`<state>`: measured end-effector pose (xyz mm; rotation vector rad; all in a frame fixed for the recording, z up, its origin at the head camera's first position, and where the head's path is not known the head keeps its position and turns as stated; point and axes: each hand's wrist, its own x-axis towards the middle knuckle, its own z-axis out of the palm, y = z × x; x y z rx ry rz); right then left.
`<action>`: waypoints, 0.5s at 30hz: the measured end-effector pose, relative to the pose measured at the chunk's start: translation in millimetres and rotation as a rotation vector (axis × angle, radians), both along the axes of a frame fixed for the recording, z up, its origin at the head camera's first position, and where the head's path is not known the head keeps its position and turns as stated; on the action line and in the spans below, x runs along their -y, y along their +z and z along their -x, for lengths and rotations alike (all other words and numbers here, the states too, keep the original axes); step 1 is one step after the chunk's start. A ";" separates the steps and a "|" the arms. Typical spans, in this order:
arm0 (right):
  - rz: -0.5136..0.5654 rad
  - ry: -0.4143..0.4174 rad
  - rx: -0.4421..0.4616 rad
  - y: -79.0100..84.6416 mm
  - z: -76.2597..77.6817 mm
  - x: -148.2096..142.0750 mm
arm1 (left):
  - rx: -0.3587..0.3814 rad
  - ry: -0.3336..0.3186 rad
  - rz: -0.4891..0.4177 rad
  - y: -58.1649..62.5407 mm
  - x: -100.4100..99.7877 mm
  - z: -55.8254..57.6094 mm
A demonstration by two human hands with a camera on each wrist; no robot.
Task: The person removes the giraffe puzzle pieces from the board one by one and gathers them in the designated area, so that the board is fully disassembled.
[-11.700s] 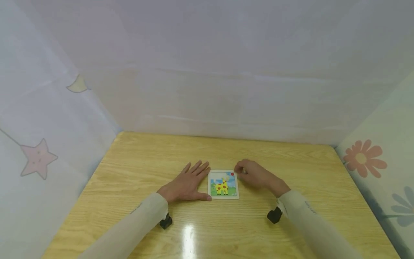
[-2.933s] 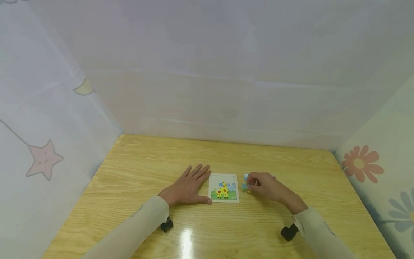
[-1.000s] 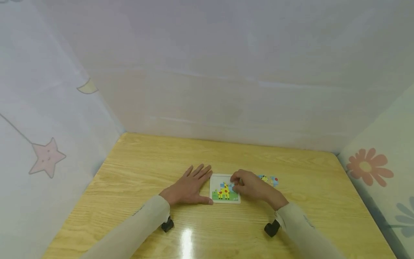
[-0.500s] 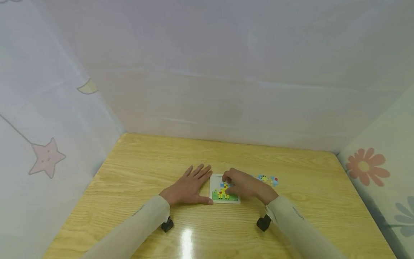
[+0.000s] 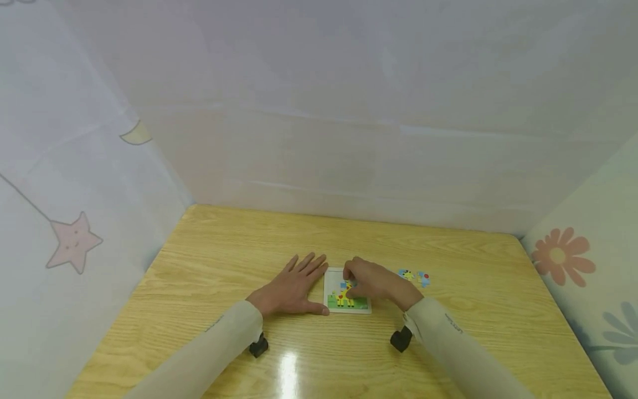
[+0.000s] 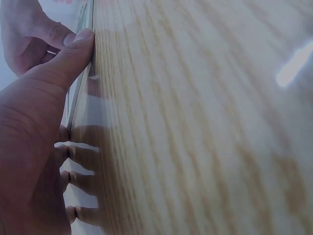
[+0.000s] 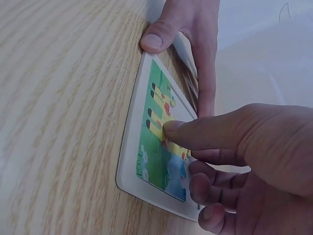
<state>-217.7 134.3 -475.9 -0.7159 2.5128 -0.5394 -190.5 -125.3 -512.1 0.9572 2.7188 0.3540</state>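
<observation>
A square jigsaw puzzle tray with a white rim and a giraffe picture lies on the table; part of its upper area shows bare backing. My left hand lies spread along the left side, thumb and fingers touching the rim. Over the picture, my right hand pinches at a puzzle piece with thumb and index finger, the other fingers curled. In the right wrist view its thumb rests on the yellow giraffe; the index fingertip is mostly hidden. Loose puzzle pieces lie right of the tray, partly behind the right hand.
The wooden table reaches back to a pale cloth wall. Cloth sides stand left and right, printed with a star and flowers. A bright reflection shows near the front.
Several pieces have left the tray since the earliest frame and lie to its right. Over the last second my right hand has moved left onto the picture; my left hand has stayed at the rim.
</observation>
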 end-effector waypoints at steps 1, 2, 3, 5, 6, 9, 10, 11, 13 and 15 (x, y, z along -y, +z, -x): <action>0.003 0.002 0.002 0.2 -0.5 -0.1 | -0.001 -0.001 0.000 -0.5 -0.1 0.2; 0.007 0.003 0.002 0.2 -0.7 -0.3 | 0.000 0.000 -0.002 -0.8 -0.1 0.2; 0.011 0.004 0.004 0.6 -1.2 -0.5 | 0.002 0.001 0.000 -0.7 -0.1 0.0; 0.021 0.004 0.005 1.3 -1.7 -1.0 | 0.006 0.002 0.001 -0.8 0.0 -0.1; 0.022 0.004 0.004 1.6 -2.0 -1.2 | 0.007 0.004 0.002 -0.7 0.1 -0.3; 0.038 0.002 0.011 1.7 -1.8 -0.8 | 0.007 0.007 0.007 -1.4 0.3 0.1; 0.042 0.003 0.016 1.4 -1.5 -0.5 | 0.005 0.007 0.010 -1.7 0.3 0.4; 0.045 0.002 0.023 1.0 -1.3 -0.1 | 0.004 0.008 0.009 -2.4 0.4 0.7; 0.053 -0.001 0.038 0.2 -0.8 0.8 | 0.003 0.009 0.011 -3.1 0.4 1.3; 0.051 -0.006 0.050 -0.9 -0.2 1.5 | 0.004 0.010 0.010 -3.4 0.6 1.5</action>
